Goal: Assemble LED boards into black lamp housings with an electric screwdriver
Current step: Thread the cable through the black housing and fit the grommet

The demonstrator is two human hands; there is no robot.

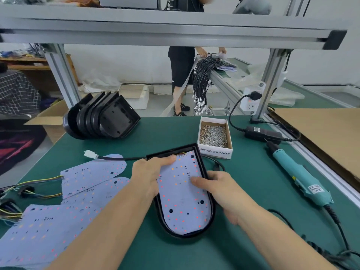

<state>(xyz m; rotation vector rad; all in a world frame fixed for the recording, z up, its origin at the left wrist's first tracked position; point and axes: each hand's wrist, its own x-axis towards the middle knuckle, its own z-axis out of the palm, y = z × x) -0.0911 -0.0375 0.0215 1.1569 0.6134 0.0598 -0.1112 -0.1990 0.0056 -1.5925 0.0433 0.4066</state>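
Note:
A black lamp housing [212, 217] lies on the green mat in front of me with a white LED board [183, 203] inside it. My left hand [148, 176] grips the housing's left wall, its thumb pressing the board's top left corner. My right hand [216, 189] holds the right wall, thumb flat on the board's middle. A black cable with a white plug [90, 153] runs out of the housing to the left. The teal electric screwdriver [298, 177] lies untouched on the mat to the right.
Several loose LED boards [58, 221] with coloured wires lie at the left. A stack of black housings [101, 117] stands at the back left. A white box of screws [214, 135] sits behind the housing. A power adapter [263, 133] and cords lie at the right. A person stands beyond the bench.

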